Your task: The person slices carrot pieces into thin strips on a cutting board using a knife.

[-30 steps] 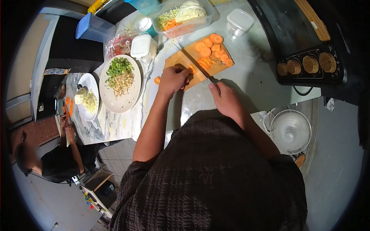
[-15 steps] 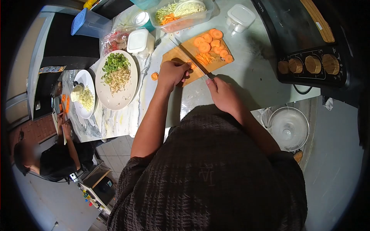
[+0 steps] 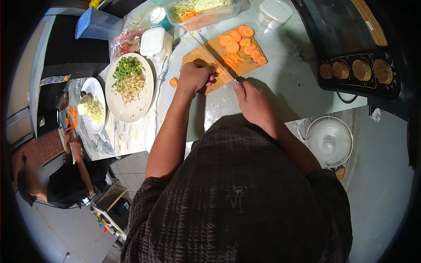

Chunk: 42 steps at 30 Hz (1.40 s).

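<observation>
My right hand (image 3: 252,98) grips the handle of a knife (image 3: 222,65), whose blade slants up and left over a wooden cutting board (image 3: 193,57). Curled on the board's left part, my left hand (image 3: 196,78) pinches a piece of carrot (image 3: 217,68) close beside the blade. Beyond the knife lie thin carrot strips (image 3: 232,60) and a group of round carrot slices (image 3: 232,46). A carrot end (image 3: 173,82) rests on the counter, left of my left hand.
Left stand an oval plate (image 3: 127,117) of chopped greens and sprouts, a smaller plate (image 3: 100,127), and a white-lidded container (image 3: 153,41). A clear tub (image 3: 206,19) of shredded vegetables is behind. An oven (image 3: 364,72) stands right. A co-worker (image 3: 66,184) cuts carrots at far left.
The view has shifted slightly. The knife still lies beside the carrot piece, its blade a little more upright and nearer the strips; both hands keep their grips.
</observation>
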Each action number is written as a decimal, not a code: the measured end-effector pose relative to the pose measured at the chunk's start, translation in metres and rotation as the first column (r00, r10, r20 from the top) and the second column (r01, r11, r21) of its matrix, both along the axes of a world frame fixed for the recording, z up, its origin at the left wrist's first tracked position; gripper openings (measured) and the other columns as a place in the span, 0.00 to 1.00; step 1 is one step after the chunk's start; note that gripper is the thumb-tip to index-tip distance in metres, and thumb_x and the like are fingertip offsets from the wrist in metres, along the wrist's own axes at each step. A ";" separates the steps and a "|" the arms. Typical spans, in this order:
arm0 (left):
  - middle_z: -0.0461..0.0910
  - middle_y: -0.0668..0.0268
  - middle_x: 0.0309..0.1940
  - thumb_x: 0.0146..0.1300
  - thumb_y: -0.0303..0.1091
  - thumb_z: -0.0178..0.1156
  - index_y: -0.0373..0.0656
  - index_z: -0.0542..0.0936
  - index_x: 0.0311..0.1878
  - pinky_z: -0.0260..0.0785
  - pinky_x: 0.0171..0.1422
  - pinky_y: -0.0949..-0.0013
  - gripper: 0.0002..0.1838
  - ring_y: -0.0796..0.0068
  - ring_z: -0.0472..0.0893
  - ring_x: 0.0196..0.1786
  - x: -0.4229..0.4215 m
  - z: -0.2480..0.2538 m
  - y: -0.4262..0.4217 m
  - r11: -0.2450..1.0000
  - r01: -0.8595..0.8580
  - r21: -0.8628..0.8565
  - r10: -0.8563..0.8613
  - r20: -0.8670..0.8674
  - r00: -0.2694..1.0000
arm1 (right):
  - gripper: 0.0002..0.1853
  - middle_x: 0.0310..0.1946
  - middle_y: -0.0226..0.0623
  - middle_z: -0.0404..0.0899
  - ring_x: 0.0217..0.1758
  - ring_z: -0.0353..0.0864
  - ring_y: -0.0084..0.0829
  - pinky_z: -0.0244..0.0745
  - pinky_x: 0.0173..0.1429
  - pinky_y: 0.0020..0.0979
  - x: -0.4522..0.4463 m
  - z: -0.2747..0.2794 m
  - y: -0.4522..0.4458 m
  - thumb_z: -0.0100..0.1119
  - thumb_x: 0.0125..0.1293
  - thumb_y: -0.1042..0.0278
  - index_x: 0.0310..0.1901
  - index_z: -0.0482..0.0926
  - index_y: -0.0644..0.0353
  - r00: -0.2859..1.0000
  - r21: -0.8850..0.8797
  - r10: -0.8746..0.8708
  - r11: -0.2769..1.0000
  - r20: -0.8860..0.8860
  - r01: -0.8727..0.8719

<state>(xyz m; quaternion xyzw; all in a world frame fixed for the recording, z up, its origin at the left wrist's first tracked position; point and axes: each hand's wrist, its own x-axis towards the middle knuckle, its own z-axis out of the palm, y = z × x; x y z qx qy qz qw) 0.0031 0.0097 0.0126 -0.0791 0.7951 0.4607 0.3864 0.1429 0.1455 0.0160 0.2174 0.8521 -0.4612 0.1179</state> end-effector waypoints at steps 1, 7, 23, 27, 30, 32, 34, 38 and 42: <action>0.75 0.70 0.16 0.61 0.37 0.65 0.35 0.81 0.26 0.59 0.18 0.76 0.14 0.83 0.72 0.16 0.000 -0.001 0.000 1.000 -0.006 0.010 0.006 -0.006 1.000 | 0.23 0.32 0.60 0.78 0.41 0.76 0.63 0.68 0.45 0.54 0.000 0.000 0.000 0.41 0.75 0.51 0.37 0.72 0.68 1.000 0.008 0.011 1.000 0.001 -0.011; 0.76 0.67 0.16 0.62 0.36 0.64 0.33 0.80 0.25 0.61 0.19 0.75 0.15 0.80 0.73 0.16 0.001 0.000 0.001 0.999 -0.016 0.046 0.017 -0.024 1.000 | 0.22 0.32 0.61 0.78 0.41 0.76 0.63 0.69 0.45 0.56 -0.001 -0.001 0.000 0.41 0.75 0.52 0.38 0.73 0.67 0.999 0.021 0.036 0.999 0.006 -0.036; 0.74 0.71 0.16 0.64 0.37 0.64 0.37 0.80 0.29 0.57 0.19 0.78 0.13 0.84 0.69 0.17 0.003 -0.002 -0.001 0.998 -0.007 0.061 0.009 -0.028 1.000 | 0.22 0.32 0.63 0.79 0.41 0.79 0.63 0.73 0.47 0.56 -0.001 0.011 -0.002 0.40 0.76 0.52 0.42 0.73 0.67 0.996 0.061 0.052 0.997 0.069 -0.056; 0.74 0.71 0.16 0.64 0.38 0.64 0.37 0.80 0.29 0.57 0.18 0.78 0.13 0.84 0.69 0.17 0.003 0.003 0.000 0.998 -0.009 0.056 0.011 -0.019 1.000 | 0.22 0.33 0.63 0.79 0.41 0.79 0.63 0.73 0.47 0.56 -0.001 0.012 -0.002 0.40 0.76 0.52 0.42 0.73 0.67 0.997 0.077 0.056 0.995 0.054 -0.060; 0.74 0.71 0.16 0.64 0.38 0.64 0.37 0.80 0.29 0.56 0.18 0.77 0.14 0.84 0.69 0.17 0.003 0.003 0.001 0.999 -0.007 0.051 0.007 -0.004 1.000 | 0.22 0.32 0.62 0.80 0.41 0.79 0.62 0.73 0.47 0.56 -0.003 0.017 -0.003 0.41 0.76 0.52 0.42 0.73 0.67 0.995 0.074 0.052 0.996 0.082 -0.058; 0.74 0.71 0.17 0.64 0.39 0.64 0.36 0.80 0.29 0.56 0.18 0.77 0.14 0.84 0.69 0.16 0.003 0.000 0.000 0.998 -0.001 0.059 0.002 -0.018 1.000 | 0.22 0.32 0.61 0.80 0.41 0.80 0.62 0.74 0.48 0.56 -0.004 0.018 -0.004 0.42 0.75 0.52 0.42 0.73 0.67 0.993 0.079 0.033 0.996 0.112 -0.042; 0.75 0.71 0.16 0.64 0.38 0.63 0.36 0.80 0.29 0.57 0.18 0.77 0.14 0.84 0.69 0.16 0.004 0.001 0.001 0.999 -0.003 0.053 0.005 -0.027 1.000 | 0.22 0.32 0.61 0.80 0.41 0.80 0.62 0.74 0.48 0.56 -0.005 0.014 -0.006 0.42 0.75 0.52 0.42 0.73 0.68 0.992 0.075 0.026 0.997 0.120 -0.035; 0.75 0.70 0.17 0.64 0.38 0.63 0.35 0.80 0.30 0.58 0.18 0.76 0.14 0.83 0.69 0.16 0.002 -0.001 0.000 0.998 0.015 0.065 -0.013 -0.030 0.999 | 0.22 0.33 0.61 0.81 0.42 0.80 0.62 0.74 0.48 0.55 -0.008 0.012 -0.005 0.44 0.75 0.52 0.43 0.73 0.68 0.991 0.075 0.034 0.996 0.130 -0.044; 0.75 0.70 0.17 0.65 0.37 0.62 0.35 0.80 0.30 0.58 0.18 0.76 0.14 0.83 0.70 0.16 0.000 0.003 0.002 0.997 0.027 0.066 -0.026 -0.016 1.000 | 0.22 0.33 0.62 0.80 0.42 0.80 0.62 0.75 0.48 0.55 -0.013 0.008 -0.002 0.44 0.74 0.51 0.43 0.73 0.68 0.986 0.062 0.045 0.997 0.158 -0.055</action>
